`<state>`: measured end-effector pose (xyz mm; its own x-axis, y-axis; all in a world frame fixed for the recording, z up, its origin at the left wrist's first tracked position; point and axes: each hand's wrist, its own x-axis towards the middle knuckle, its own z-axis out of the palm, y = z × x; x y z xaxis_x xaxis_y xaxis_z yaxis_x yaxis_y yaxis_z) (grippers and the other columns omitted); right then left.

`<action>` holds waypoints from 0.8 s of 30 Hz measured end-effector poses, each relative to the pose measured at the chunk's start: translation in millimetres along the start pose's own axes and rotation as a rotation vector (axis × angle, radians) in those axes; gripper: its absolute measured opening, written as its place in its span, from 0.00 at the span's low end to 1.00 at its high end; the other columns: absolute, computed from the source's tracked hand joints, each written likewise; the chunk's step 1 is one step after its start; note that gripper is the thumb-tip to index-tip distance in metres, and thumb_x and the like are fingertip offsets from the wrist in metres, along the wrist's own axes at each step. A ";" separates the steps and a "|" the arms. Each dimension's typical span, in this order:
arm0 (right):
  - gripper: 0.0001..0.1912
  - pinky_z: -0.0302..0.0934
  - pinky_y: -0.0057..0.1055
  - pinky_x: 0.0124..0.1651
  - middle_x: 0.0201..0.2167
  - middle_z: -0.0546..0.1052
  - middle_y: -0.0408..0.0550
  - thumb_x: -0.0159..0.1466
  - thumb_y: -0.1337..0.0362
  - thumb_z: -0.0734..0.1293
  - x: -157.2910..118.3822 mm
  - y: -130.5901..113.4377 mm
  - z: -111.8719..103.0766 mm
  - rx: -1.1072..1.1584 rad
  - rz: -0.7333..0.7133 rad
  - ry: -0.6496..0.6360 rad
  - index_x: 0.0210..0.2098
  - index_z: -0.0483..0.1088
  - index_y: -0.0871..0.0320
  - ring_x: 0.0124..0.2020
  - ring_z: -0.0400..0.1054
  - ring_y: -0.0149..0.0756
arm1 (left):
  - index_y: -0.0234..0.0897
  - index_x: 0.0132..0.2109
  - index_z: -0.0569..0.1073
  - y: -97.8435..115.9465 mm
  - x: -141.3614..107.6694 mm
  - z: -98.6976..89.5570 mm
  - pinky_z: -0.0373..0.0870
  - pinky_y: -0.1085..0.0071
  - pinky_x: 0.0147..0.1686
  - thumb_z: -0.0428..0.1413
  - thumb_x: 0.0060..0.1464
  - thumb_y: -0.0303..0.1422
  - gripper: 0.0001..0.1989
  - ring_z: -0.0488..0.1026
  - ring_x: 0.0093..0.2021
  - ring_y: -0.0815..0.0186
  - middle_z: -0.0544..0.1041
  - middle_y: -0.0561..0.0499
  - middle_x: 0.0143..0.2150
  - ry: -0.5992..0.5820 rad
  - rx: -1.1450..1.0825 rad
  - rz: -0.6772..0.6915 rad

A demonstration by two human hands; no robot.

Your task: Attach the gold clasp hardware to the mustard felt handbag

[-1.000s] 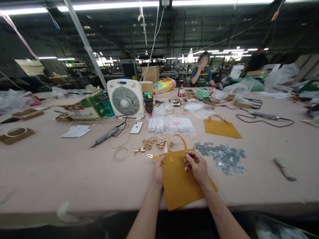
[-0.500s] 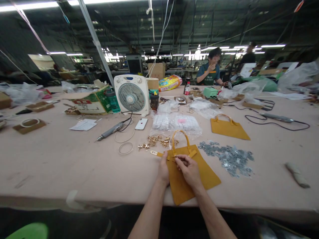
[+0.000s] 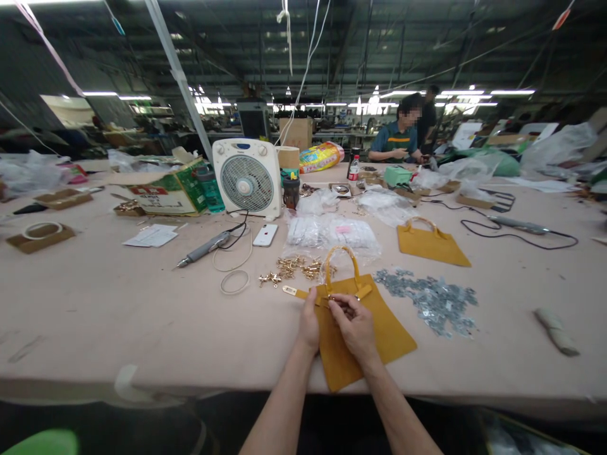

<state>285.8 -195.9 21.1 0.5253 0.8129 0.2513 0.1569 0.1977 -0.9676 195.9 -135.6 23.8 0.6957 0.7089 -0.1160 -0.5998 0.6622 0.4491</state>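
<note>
A mustard-yellow handbag panel with a looped handle lies in front of me, tilted on the table. My left hand grips its left edge, thumb on top and fingers hidden beneath. A short strap with a gold metal plate sticks out to the left of that thumb. Over the panel's upper part, my right hand is pinched around a small gold metal piece near the handle's base. Its exact shape is hidden by the fingers. Gold metal fittings are heaped beyond the strap.
Right of the panel spreads a pile of flat grey metal pieces; a second yellow panel lies behind. An electric screwdriver, a phone and a fan stand left of plastic-wrapped packs. A co-worker sits across the table.
The view has shifted slightly. My hands keep nearly the same hold on the panel and the small gold piece. The co-worker across the table has lowered a hand from the face.
</note>
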 end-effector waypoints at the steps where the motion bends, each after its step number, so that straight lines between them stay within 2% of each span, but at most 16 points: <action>1: 0.17 0.70 0.31 0.34 0.36 0.81 0.50 0.66 0.50 0.73 0.1 -0.1 -0.1 0.008 0.011 0.001 0.45 0.78 0.56 0.32 0.74 0.39 | 0.30 0.57 0.77 -0.3 0.3 -0.4 0.71 0.51 0.62 0.57 0.61 0.51 0.29 0.78 0.56 0.45 0.83 0.38 0.50 0.007 -0.001 0.009; 7: 0.17 0.68 0.30 0.31 0.29 0.78 0.46 0.65 0.49 0.74 1.7 -0.9 -2.5 0.068 0.047 -0.035 0.44 0.77 0.57 0.28 0.71 0.36 | 0.29 0.54 0.78 -1.2 1.4 -1.0 0.73 0.52 0.60 0.57 0.61 0.50 0.27 0.78 0.55 0.46 0.83 0.38 0.50 0.031 0.011 0.029; 14: 0.16 0.69 0.29 0.31 0.30 0.78 0.46 0.65 0.50 0.74 2.1 -3.1 1.1 0.067 0.042 -0.071 0.42 0.76 0.56 0.28 0.72 0.36 | 0.30 0.51 0.79 -1.7 2.1 -1.5 0.74 0.57 0.57 0.59 0.59 0.53 0.28 0.80 0.52 0.49 0.84 0.40 0.45 0.075 0.066 0.071; 20: 0.17 0.70 0.29 0.33 0.31 0.78 0.46 0.66 0.50 0.73 2.0 0.6 8.3 0.100 0.043 -0.032 0.41 0.74 0.57 0.29 0.73 0.35 | 0.31 0.44 0.79 -2.4 3.7 -3.9 0.75 0.63 0.52 0.63 0.54 0.54 0.27 0.80 0.47 0.55 0.83 0.45 0.38 0.169 0.156 0.187; 24: 0.17 0.70 0.29 0.33 0.31 0.78 0.46 0.65 0.49 0.73 1.8 3.0 10.9 0.114 0.059 -0.014 0.41 0.73 0.56 0.29 0.73 0.35 | 0.31 0.43 0.78 -2.5 4.1 -2.3 0.75 0.65 0.50 0.64 0.53 0.54 0.27 0.80 0.46 0.56 0.83 0.47 0.36 0.187 0.171 0.208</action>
<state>278.1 -187.8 18.4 0.5190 0.8323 0.1947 0.0299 0.2100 -0.9772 199.3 -133.8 20.2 0.4711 0.8675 -0.1600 -0.6356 0.4596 0.6203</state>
